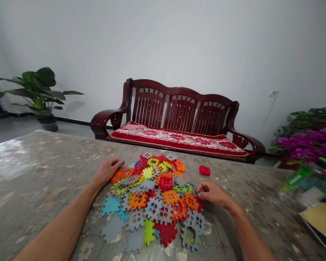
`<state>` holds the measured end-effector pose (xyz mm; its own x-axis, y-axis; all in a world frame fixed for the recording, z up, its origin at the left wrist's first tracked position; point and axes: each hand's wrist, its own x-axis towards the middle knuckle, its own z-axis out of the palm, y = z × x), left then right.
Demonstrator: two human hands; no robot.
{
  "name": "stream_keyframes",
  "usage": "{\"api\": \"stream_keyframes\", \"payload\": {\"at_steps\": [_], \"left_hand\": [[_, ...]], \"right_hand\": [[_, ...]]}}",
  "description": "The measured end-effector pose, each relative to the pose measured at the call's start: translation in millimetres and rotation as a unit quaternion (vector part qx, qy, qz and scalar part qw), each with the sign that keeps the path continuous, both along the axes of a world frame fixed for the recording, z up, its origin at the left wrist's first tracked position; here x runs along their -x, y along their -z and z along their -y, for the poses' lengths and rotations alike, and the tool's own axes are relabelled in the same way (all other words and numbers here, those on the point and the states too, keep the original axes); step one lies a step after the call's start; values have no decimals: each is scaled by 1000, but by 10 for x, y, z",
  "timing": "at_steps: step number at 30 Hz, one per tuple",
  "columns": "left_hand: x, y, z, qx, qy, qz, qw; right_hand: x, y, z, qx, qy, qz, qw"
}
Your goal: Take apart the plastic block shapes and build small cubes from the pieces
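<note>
A wide heap of interlocking toy building tiles [147, 185] lies on the table, in grey, orange, red, lime and blue, many with window cut-outs. At the heap's left edge rests my left hand [110, 169], fingers loosely stretched beside some orange tiles [122, 174]; nothing shows in it. My right hand [212, 192] is at the right edge, its fingers curled in beside a grey tile [192, 187]. Whether something small is pinched there is hidden. Beyond this hand sits a small red block [204, 170] of joined pieces, apart from the heap.
The grey-brown patterned table [54, 170] spreads around the heap. Purple flowers [306, 145], a green box [296, 178] and a yellowish pad [322, 221] stand at the right. Behind the table are a dark wooden bench [179, 112] and a potted plant [47, 125].
</note>
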<state>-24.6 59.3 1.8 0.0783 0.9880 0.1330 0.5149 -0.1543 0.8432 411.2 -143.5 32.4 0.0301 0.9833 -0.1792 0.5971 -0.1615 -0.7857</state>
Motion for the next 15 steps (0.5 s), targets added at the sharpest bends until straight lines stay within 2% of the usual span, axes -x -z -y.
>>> {"api": "stream_keyframes", "payload": {"at_steps": [5, 10, 15], "left_hand": [[20, 38, -33, 3, 2, 2, 1000], [27, 38, -42, -2, 8, -15, 1000], [35, 60, -59, -3, 5, -15, 1000]], "right_hand": [[3, 48, 58, 61, -13, 2, 998], [85, 71, 24, 62, -8, 61, 996], [36, 30, 1, 42, 40, 108, 992]]}}
